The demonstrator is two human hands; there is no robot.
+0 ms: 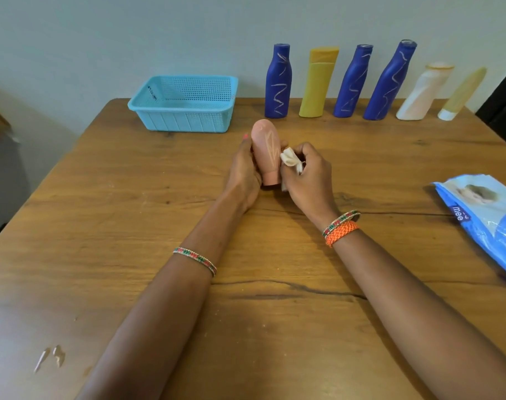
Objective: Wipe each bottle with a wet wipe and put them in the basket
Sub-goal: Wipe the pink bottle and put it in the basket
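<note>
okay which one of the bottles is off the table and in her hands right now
The pink bottle, cap end down: the left hand grips it, the right hand pinches a wipe against it. The other six stand along the wall.

A pale pink plastic bottle (265, 148) bears faint zigzag scribbles. Three dark blue bottles (278, 82) show pale wavy scribble marks; beside them stand a mustard-yellow bottle (318, 85), a white-and-peach bottle (422, 95) and a tan bottle with a white cap (462, 95). The perforated plastic basket (185, 105) is turquoise. The crumpled wipe (290, 160) is off-white. The wipes pack (485, 217) is blue and white. The wooden worktop (130, 226) is brown with dark grain.
</note>
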